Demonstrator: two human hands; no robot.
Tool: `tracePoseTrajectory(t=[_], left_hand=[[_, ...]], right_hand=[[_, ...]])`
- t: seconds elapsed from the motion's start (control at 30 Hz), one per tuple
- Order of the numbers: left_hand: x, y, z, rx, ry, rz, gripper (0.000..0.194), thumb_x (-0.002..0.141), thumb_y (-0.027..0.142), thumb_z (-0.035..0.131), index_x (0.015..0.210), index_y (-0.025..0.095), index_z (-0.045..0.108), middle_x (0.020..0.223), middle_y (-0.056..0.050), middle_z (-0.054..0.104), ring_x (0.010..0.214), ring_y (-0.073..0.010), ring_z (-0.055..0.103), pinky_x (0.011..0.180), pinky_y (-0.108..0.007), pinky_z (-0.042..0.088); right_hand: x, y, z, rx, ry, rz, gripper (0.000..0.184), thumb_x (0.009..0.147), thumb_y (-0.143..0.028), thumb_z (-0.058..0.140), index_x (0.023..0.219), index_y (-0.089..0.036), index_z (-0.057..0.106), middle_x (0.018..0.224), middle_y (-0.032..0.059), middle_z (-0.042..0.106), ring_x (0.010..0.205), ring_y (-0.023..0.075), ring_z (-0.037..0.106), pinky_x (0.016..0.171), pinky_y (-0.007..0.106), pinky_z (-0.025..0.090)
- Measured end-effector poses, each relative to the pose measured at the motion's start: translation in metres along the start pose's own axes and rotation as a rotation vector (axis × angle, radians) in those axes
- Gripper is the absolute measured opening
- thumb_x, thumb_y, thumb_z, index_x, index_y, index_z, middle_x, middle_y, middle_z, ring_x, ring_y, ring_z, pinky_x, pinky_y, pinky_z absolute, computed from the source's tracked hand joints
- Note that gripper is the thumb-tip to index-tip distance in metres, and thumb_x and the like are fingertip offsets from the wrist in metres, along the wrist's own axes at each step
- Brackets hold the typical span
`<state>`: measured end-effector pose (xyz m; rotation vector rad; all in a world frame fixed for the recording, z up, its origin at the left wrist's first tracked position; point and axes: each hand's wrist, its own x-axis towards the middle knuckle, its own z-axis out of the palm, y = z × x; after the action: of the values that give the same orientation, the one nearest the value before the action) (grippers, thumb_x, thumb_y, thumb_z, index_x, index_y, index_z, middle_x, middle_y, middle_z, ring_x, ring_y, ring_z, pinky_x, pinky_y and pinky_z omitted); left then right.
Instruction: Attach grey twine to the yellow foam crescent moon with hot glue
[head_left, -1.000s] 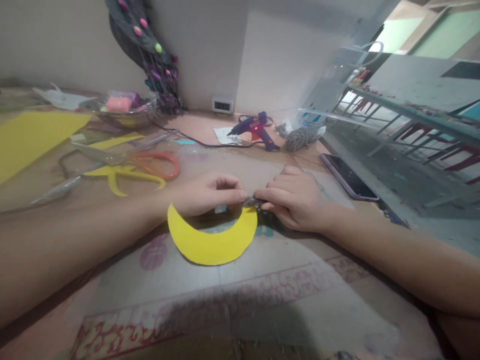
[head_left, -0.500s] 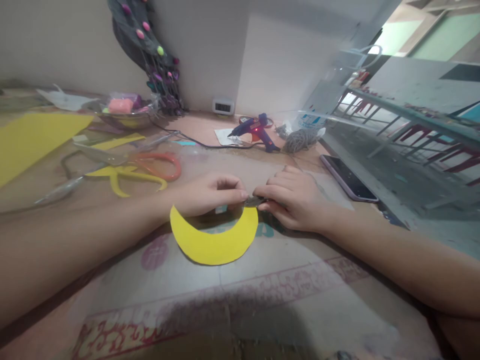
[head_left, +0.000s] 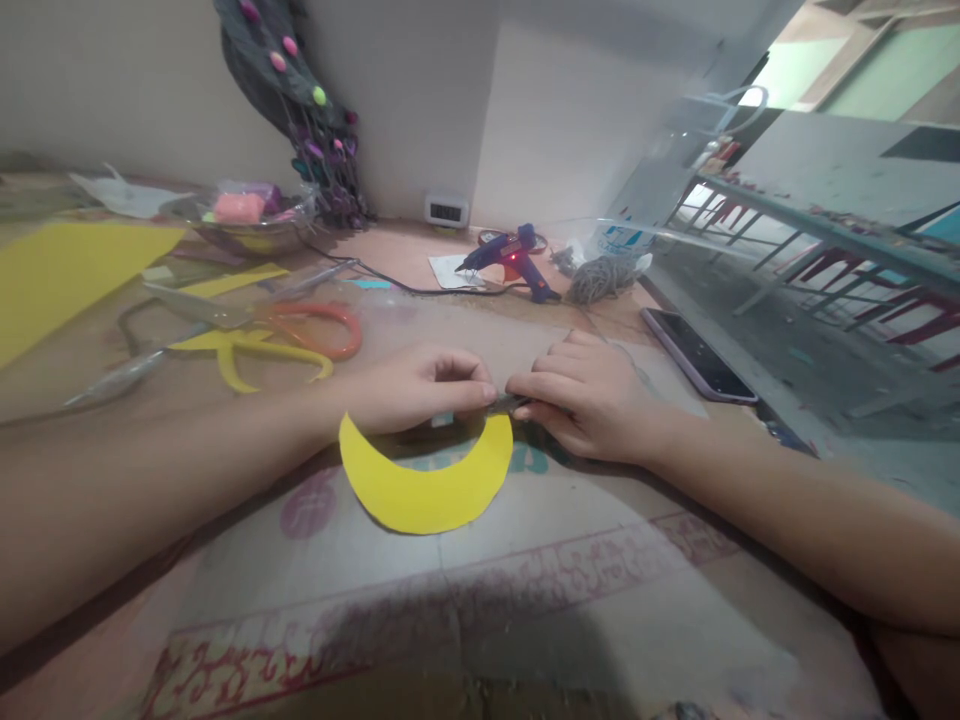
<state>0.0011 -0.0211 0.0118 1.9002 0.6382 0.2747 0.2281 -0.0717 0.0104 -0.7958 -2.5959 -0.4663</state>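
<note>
A yellow paper crescent [head_left: 427,500] hangs with both horns upward, just above the printed sheet on the table. Dark grey yarn [head_left: 507,403] covers the tip of its right horn, in the small gap between my hands. My left hand [head_left: 427,390] is closed, thumb and forefinger pinching the crescent at that wrapped tip. From the other side my right hand [head_left: 589,400] is closed on the grey yarn, fingers curled and thumb below. A faint grey strand shows behind the right hand; the fingers hide most of the yarn they grip.
At the left lie orange-handled scissors [head_left: 315,330], yellow paper scraps [head_left: 247,350] and a large yellow sheet [head_left: 67,280]. A purple glue gun [head_left: 510,255] with a red light stands at the back, beside a ball of grey yarn [head_left: 604,278]. A phone [head_left: 697,352] lies at the right edge.
The crescent has tilted and shifted very slightly left and down. Both hands keep the same grip and almost the same place.
</note>
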Motion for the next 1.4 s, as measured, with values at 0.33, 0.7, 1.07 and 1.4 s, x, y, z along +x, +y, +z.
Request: tracePoseTrajectory(t=[0.33, 0.7, 1.07, 1.4], left_hand=[[0.001, 0.000, 0.001, -0.061, 0.034, 0.000, 0.028, 0.087, 0.043, 0.054, 0.079, 0.017, 0.060, 0.069, 0.003, 0.059, 0.059, -0.0085, 0.049, 0.054, -0.020, 0.036], [0.002, -0.005, 0.003, -0.021, 0.139, 0.029, 0.032, 0.084, 0.049, 0.057, 0.088, 0.018, 0.063, 0.074, 0.001, 0.063, 0.066, -0.0115, 0.055, 0.056, -0.022, 0.040], [0.004, -0.005, 0.001, -0.082, 0.073, -0.016, 0.026, 0.080, 0.043, 0.064, 0.087, 0.018, 0.065, 0.076, 0.002, 0.066, 0.070, -0.0112, 0.059, 0.064, -0.022, 0.045], [0.004, -0.010, -0.001, -0.202, 0.045, -0.044, 0.025, 0.078, 0.042, 0.067, 0.082, 0.018, 0.064, 0.077, 0.001, 0.067, 0.069, -0.0111, 0.059, 0.062, -0.021, 0.044]], right_hand=[[-0.002, -0.003, -0.005, 0.261, 0.047, 0.257, 0.041, 0.092, -0.052, 0.045, 0.085, -0.015, 0.062, 0.064, 0.0016, 0.058, 0.058, 0.0129, 0.050, 0.058, 0.026, 0.034], [0.002, -0.011, 0.005, 0.596, -0.030, 0.471, 0.006, 0.080, -0.019, 0.060, 0.078, -0.015, 0.064, 0.060, -0.0032, 0.059, 0.051, 0.0060, 0.047, 0.047, 0.015, 0.035], [0.002, -0.011, 0.003, 0.597, -0.057, 0.516, 0.008, 0.080, -0.017, 0.058, 0.081, -0.015, 0.066, 0.064, -0.0015, 0.062, 0.055, 0.0072, 0.051, 0.051, 0.017, 0.037], [0.003, -0.010, 0.000, 0.619, -0.059, 0.516, 0.009, 0.083, -0.020, 0.056, 0.080, -0.016, 0.064, 0.066, -0.0014, 0.062, 0.057, 0.0079, 0.052, 0.052, 0.017, 0.037]])
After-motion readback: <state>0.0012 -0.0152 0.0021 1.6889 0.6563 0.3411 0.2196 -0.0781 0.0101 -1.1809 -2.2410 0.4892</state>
